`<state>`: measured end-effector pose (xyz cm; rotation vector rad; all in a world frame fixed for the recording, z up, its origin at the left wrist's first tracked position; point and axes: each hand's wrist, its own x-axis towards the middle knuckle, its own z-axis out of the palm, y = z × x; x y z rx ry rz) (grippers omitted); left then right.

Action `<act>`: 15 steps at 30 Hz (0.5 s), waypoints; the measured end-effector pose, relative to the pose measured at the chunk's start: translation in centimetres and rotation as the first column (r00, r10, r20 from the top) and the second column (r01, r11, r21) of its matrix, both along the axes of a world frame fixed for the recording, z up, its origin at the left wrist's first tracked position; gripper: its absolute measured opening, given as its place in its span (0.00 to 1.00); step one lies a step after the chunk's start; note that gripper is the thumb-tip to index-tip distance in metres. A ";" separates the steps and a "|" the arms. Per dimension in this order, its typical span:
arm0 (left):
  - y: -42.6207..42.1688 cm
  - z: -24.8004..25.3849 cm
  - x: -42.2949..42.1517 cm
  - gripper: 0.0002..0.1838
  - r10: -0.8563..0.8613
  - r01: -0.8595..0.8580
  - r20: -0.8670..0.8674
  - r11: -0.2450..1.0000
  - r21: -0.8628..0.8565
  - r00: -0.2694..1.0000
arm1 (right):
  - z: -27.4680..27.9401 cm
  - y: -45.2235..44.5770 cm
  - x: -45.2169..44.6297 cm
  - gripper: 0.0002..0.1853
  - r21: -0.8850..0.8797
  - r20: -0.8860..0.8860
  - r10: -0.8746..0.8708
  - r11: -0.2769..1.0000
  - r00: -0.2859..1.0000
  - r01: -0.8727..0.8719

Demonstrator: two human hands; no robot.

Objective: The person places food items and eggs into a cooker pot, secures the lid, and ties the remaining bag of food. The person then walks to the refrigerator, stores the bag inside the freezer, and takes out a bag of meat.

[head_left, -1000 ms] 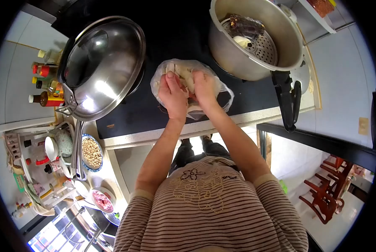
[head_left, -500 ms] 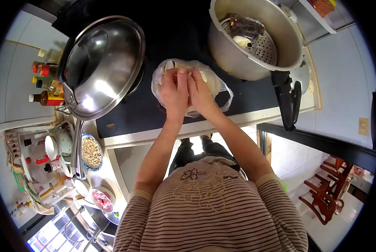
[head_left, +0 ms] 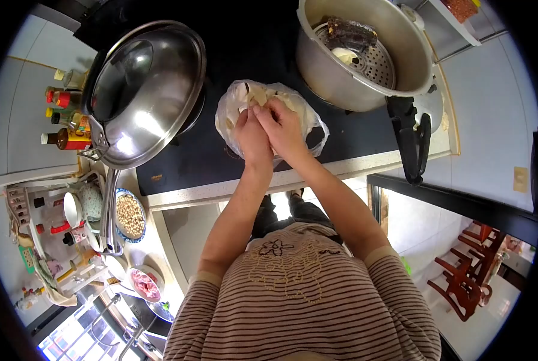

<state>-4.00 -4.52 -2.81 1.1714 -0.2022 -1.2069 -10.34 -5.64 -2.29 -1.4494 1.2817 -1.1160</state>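
Note:
Both my hands meet over a translucent plastic bag (head_left: 314, 120) on the black stove top. My left hand (head_left: 252, 137) is closed, its fingers bent and partly covered by the other hand. Pressed against it from the right, my right hand (head_left: 282, 125) has its thumb and fingers pinched together near the left fingertips. What they grip between them is hidden. Pale, flat-looking pieces (head_left: 258, 93) show in the bag just beyond the fingertips; their kind is unclear.
At the left stands a wok with a domed steel lid (head_left: 148, 96). A large pot (head_left: 341, 81) at the right holds a perforated steamer plate, a dark wrapped lump and a pale piece. Sauce bottles (head_left: 70, 141), a bowl of beans (head_left: 130, 215) and a bowl of pink meat (head_left: 145, 284) line the left.
My hands have rolled together: the left has turned inward and the right now lies more over it, fingers bent. The bag stays nearly in place.

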 end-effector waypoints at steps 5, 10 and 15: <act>-1.5 -1.4 0.7 0.11 0.114 -0.121 0.157 0.992 0.036 0.981 | 0.1 -0.1 0.4 0.13 -0.092 0.066 -0.146 0.984 0.987 0.152; -2.8 -1.4 2.8 0.13 0.207 -0.219 0.320 0.976 0.001 0.924 | -0.6 0.3 1.0 0.14 -0.035 -0.007 -0.244 0.969 0.970 0.244; -2.8 -0.5 4.3 0.16 -0.015 -0.028 0.473 0.996 0.085 0.881 | 0.3 -2.5 -1.7 0.23 -0.008 -0.412 -0.042 0.999 0.910 0.043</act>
